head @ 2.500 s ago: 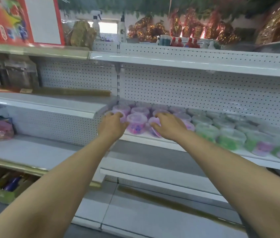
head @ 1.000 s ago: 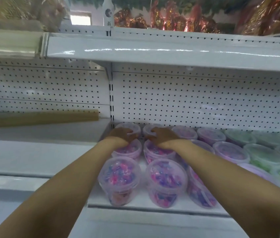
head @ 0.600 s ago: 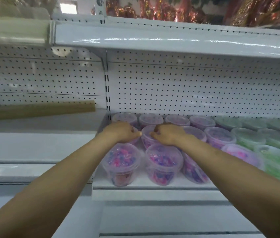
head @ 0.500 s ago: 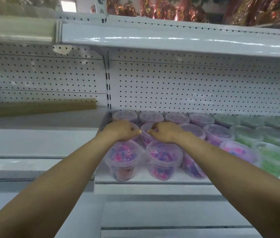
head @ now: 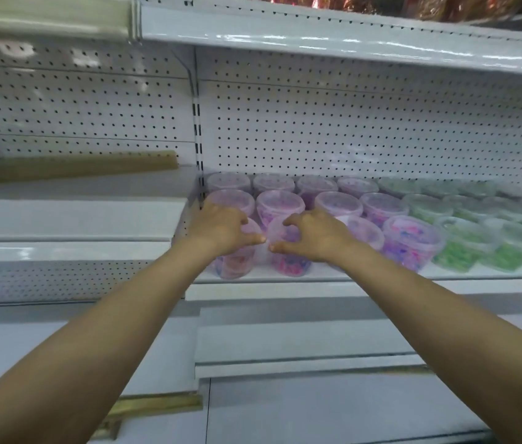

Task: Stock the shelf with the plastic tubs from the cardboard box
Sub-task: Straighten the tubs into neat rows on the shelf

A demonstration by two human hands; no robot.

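Observation:
Clear plastic tubs with pink and purple contents stand in rows on the white shelf [head: 365,276]. My left hand [head: 221,229] grips from above the lid of the front-left pink tub [head: 234,264]. Beside it, my right hand [head: 315,235] curls its thumb and fingers round the top of the neighbouring front pink tub [head: 290,262]. Both tubs stand upright at the shelf's front edge, almost touching. More pink tubs [head: 280,203] fill the rows behind. The cardboard box is out of view.
Green-filled tubs [head: 455,248] occupy the right part of the same shelf. A perforated white back panel [head: 349,129] rises behind, with another shelf [head: 317,40] overhead. A brown roll [head: 70,166] lies on the left-hand shelf. White lower shelves [head: 285,341] jut out below.
Both hands have drawn back from the second-row tubs to the two front-row tubs. The view has shifted so the shelf sits a little farther away.

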